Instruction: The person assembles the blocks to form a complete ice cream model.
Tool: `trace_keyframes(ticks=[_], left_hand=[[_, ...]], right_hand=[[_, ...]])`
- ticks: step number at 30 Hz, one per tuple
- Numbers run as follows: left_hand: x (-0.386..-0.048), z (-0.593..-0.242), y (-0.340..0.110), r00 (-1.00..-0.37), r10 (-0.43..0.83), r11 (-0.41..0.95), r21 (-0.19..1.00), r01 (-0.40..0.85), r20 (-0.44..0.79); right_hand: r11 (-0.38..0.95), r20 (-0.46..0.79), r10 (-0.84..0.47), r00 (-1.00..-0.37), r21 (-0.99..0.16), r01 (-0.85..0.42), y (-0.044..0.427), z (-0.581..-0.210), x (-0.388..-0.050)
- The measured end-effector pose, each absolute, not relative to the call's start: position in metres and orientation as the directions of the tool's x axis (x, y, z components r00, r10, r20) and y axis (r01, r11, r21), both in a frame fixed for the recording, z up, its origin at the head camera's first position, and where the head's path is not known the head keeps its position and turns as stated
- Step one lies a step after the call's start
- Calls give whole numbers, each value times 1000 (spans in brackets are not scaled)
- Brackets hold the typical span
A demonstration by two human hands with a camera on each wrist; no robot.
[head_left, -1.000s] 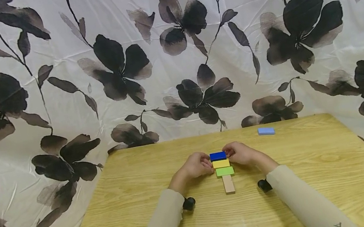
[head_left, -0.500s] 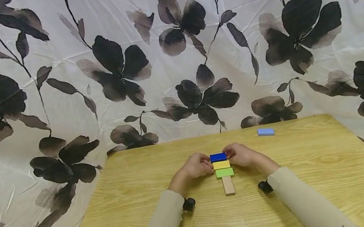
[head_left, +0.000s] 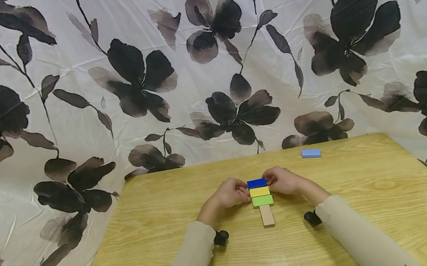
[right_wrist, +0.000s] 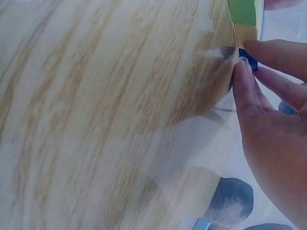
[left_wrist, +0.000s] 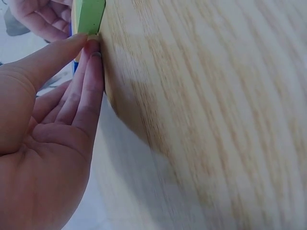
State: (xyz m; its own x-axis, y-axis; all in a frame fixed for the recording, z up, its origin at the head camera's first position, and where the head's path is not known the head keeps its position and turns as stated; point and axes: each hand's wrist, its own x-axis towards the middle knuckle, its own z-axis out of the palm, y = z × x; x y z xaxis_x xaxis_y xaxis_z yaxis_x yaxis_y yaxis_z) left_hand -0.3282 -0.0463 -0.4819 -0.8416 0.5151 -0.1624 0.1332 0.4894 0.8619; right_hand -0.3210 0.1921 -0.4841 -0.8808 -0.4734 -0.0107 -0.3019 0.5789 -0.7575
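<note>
On the wooden table, a blue block (head_left: 257, 183), a yellow block (head_left: 259, 192) and a green block (head_left: 262, 200) lie crosswise in a close stack-like row, the blue farthest away. A plain wood block (head_left: 267, 216) points lengthwise toward me below the green one. My left hand (head_left: 230, 192) is at the row's left ends, its fairly straight fingers and thumb tip touching near the green block (left_wrist: 91, 17) in the left wrist view. With thumb and fingertips, my right hand (head_left: 282, 180) pinches the right end of the blue block (right_wrist: 248, 59). The left fingertips' exact contact is partly hidden.
A light blue block (head_left: 310, 153) lies by the table's far edge, to the right. Behind the table (head_left: 162, 232) hangs a white cloth (head_left: 173, 84) with dark flowers. Black wrist cameras (head_left: 221, 238) sit under both sleeves.
The blue block has shifted slightly right relative to the yellow one. Both hands stay at the ends of the row, almost still.
</note>
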Motion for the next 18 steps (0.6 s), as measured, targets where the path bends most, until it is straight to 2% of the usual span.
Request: trace_keyframes(ticks=[18], left_hand=[[-327, -480, -45, -845, 510, 490, 862, 134, -159]], right_hand=[[595, -22, -464, -886, -748, -294, 192, -484, -320]])
